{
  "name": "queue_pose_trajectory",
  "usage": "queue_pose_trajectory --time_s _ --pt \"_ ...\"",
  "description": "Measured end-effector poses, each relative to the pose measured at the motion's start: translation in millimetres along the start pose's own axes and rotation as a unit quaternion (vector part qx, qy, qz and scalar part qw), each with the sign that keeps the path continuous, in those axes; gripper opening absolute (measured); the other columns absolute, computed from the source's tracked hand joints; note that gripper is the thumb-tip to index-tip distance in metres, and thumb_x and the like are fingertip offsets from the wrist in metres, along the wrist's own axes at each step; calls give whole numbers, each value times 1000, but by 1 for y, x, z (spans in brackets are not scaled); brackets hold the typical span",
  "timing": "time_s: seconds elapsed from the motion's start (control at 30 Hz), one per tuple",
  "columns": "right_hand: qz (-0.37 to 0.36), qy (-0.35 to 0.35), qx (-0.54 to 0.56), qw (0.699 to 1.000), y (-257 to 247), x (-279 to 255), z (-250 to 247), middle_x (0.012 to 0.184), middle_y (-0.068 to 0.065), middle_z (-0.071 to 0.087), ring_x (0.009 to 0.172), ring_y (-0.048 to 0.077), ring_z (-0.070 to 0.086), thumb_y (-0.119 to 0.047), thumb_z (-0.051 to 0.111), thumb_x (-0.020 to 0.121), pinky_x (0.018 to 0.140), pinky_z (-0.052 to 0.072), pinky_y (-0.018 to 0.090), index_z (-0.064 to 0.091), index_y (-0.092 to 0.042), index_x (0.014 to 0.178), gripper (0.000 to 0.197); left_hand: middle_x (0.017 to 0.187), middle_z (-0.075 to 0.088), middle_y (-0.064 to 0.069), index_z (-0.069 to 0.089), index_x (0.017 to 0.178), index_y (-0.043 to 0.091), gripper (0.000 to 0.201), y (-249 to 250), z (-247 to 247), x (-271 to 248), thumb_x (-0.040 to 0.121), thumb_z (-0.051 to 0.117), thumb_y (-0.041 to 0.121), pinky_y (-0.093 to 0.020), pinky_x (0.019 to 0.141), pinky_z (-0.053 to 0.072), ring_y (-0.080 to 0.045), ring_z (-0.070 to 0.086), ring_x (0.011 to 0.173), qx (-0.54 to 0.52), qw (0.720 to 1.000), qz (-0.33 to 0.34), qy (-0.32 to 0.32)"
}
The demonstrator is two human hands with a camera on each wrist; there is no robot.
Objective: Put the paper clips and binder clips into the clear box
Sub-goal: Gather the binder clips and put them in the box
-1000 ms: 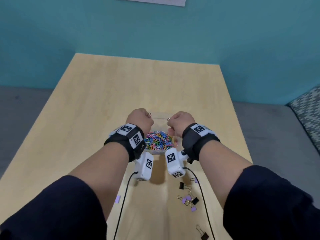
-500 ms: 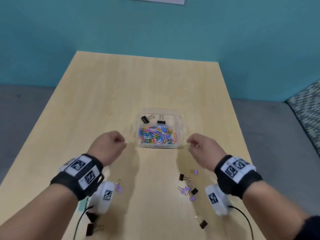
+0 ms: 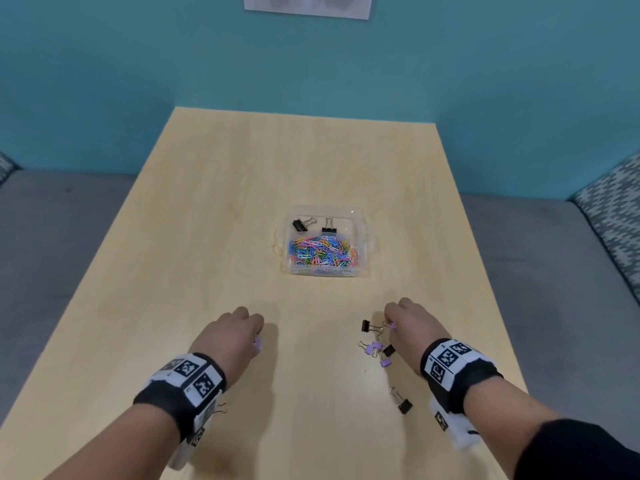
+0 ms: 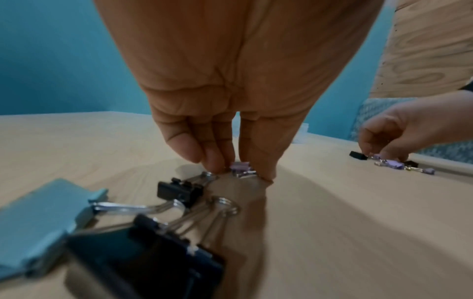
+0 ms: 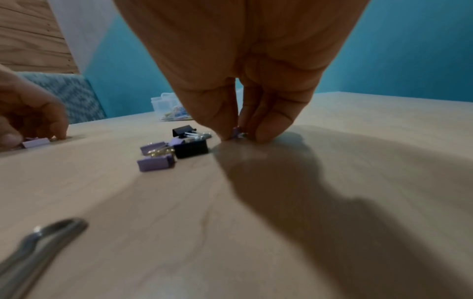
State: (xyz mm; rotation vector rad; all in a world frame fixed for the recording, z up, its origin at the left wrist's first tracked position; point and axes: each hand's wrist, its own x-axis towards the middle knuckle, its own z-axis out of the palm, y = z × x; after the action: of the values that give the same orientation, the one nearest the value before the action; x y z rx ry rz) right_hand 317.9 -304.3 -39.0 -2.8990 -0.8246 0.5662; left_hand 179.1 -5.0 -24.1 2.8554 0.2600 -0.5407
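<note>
Teal binder clip (image 4: 43, 220): largest one, lying at the left near the table edge beside two black clips; not yet collected.
Left hand (image 3: 231, 337): fingertips and thumb closed narrowly on a small purple binder clip (image 4: 240, 168) that sits on the wooden table (image 3: 214, 209).
Grip advice: pinch the clip's body rather than a wire handle, I judge, so it does not swing when lifted.
Clear box (image 3: 364, 237): centre of the table, well ahead of both hands, holding coloured paper clips (image 3: 323, 252) and two black binder clips.
Loose pile (image 3: 375, 346): purple and black clips just left of the right hand.
Right hand (image 3: 410, 325): fingers pinched on another small purple clip (image 5: 236, 132) at table level.
Risk: dragging neighbouring clips along; a straight lift should avoid it.
</note>
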Motion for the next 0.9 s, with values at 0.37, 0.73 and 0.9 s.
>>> queue_pose_trajectory --time_s 0.37,0.73,0.9 --pt "262 18 853 451 0 -19 -32 75 15 61 73 29 64 1 42 89 66 59 35 58 3 89 16 86 56 8 58 92 25 23 5 -4 -5 82 47 7 -23 56 39 -12 55 69 -166 980 -102 51" --pt "63 -86 143 984 -32 1 -33 77 -3 60 59 14 53 -34 60 84 50 40 27 47 -23 97 21 74 59 4 49 87 26 14 8 1 -3 84 56 38 -30 56 40 -16 53 64 -239 961 -134 17" --pt "9 -108 53 993 -36 11 -34 82 1 58 70 19 55 -29 59 87 59 46 32 44 -18 98 21 88 55 6 40 92 22 23 16 -1 7 84 57 37 -32 67 45 -18 51 79 -103 993 -49 -8"
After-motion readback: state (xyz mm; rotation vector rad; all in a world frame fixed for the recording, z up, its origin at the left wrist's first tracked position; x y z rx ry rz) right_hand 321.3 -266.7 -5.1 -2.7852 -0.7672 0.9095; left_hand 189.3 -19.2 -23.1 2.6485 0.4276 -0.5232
